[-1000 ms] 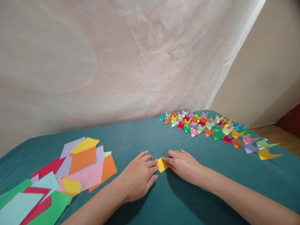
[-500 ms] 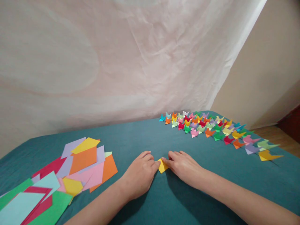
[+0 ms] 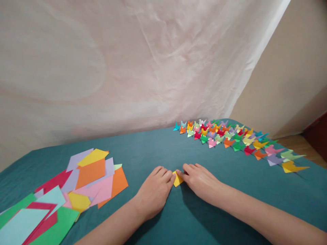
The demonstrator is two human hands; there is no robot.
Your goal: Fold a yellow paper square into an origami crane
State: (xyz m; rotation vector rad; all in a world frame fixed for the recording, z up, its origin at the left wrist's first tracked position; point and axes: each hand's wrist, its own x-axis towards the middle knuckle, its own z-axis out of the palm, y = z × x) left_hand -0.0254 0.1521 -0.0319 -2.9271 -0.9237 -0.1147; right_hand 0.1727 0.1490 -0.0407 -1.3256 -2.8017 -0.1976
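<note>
Clamped on yellow paper with left grip and right grip, from either side. Lying on counter, between the two. Probably feather-light, thin, stiffer at folds, easily creased or torn. Best taken lightly by the edges, pressing down only along creases.

Soft, muted light casts broad shadows beneath the hands, with fine details slightly blurred.

Smooth, matt paper for the small yellow piece, and for the flat sheets and little birds too. Dull cloth for the tablecloth. Wrinkly, slightly shiny stuff for the curtain, cloth or plastic, hard to tell. Wood-looking floor.
</note>
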